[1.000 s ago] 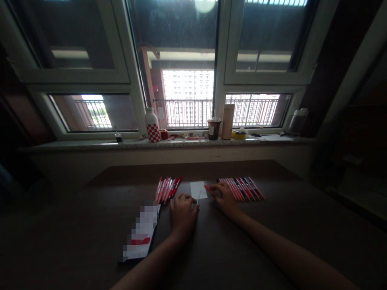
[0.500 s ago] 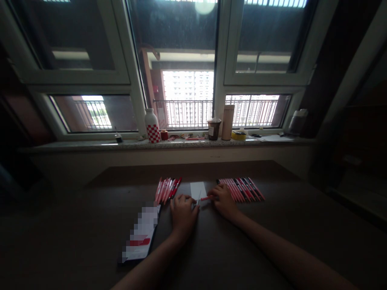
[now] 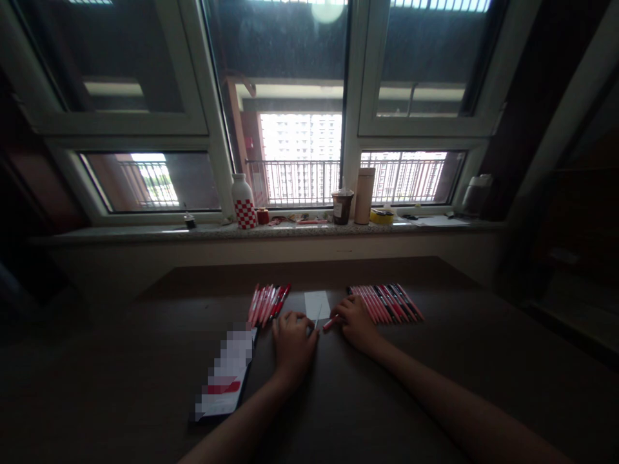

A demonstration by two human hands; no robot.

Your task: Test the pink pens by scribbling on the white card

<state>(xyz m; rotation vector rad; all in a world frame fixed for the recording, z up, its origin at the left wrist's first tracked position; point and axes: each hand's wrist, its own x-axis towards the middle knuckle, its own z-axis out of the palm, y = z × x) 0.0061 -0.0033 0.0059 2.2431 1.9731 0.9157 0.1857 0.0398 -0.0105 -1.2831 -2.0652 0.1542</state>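
My left hand rests on the dark table, fingers curled around a thin pale rod that sticks up toward the white slip of paper. My right hand pinches a red pen, its tip pointing left toward the rod. A bunch of red pens lies just left of my left hand. A longer row of red and pink pens lies to the right of my right hand.
A flat white-and-red package lies on the table left of my left forearm. The stone windowsill beyond carries a checked red-and-white bottle, a dark cup, a tall tumbler and a yellow tape roll.
My right hand has drawn the red pen off the right-hand row and brought it down and left, toward the rod in my left hand. My left hand has stayed put.
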